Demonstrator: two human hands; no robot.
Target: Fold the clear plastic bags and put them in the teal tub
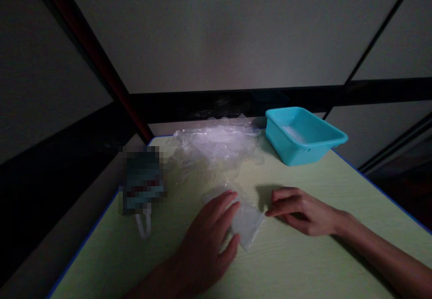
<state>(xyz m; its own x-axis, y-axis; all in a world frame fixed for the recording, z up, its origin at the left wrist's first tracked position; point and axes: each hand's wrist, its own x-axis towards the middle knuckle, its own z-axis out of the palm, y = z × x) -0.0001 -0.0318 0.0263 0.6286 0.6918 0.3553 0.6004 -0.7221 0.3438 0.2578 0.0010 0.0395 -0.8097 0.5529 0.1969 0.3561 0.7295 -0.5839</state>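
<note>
A flat, clear plastic bag (248, 220) lies on the pale table in front of me. My left hand (214, 234) rests over its left part, fingers spread and slightly bent, hiding some of the film. At the bag's right corner is the tip of my right hand's (297, 211) forefinger, touching or almost touching it. The other fingers of that hand are curled, and its thumb is bent underneath, partly hidden; I see nothing held there. Farther back spreads a loose heap of clear, crinkled plastic bags (219, 144).
A turquoise plastic basin (300, 153) stands at the back right, with something whitish inside. At the left edge is a blurred-out dark green item (143, 182) with a white loop (143, 227). Grey panels (219, 33) rise behind the blue-edged table (290, 263).
</note>
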